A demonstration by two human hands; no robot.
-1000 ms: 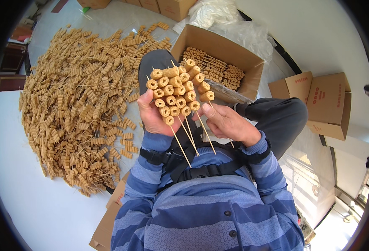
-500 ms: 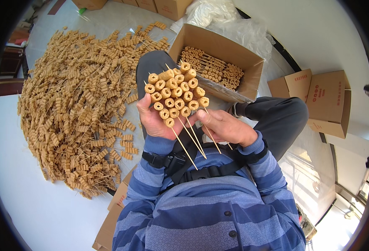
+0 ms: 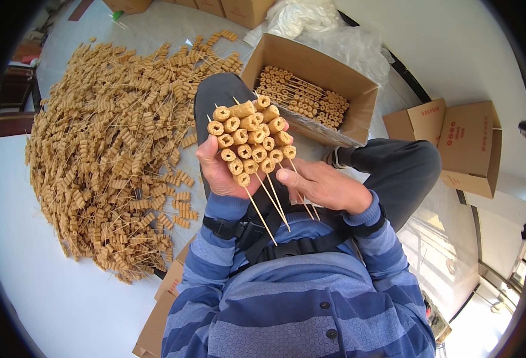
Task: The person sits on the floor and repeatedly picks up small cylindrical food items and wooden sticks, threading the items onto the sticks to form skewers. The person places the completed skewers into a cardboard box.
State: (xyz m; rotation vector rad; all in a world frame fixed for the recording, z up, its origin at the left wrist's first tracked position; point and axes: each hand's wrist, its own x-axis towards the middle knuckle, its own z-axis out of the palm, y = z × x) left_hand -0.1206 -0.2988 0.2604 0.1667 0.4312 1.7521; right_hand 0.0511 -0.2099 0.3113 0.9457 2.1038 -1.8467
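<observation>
A bundle of skewers (image 3: 252,138) threaded with golden-brown, hollow rolls is raised over my lap, roll ends facing up. My left hand (image 3: 216,167) is closed around its left side and underside, with fingertips showing at the far right edge. At the bundle's lower right is my right hand (image 3: 328,186), its thumb lying across the front of some thin wooden sticks and its fingers curled behind them. Bare stick ends hang below the rolls toward my waist. Part of each hand's grip is hidden by the bundle.
A large heap of similar skewers (image 3: 108,155) covers the floor at the left. Ahead, an open cardboard box (image 3: 334,62) holds packed rows of skewers (image 3: 304,95). More cardboard boxes (image 3: 469,143) stand at the right, and clear plastic sheeting (image 3: 358,51) lies behind the open box.
The bundle has tilted and shifted slightly, with the rolls resettling. My right hand has moved a little, its thumb shifting down and left along the sticks.
</observation>
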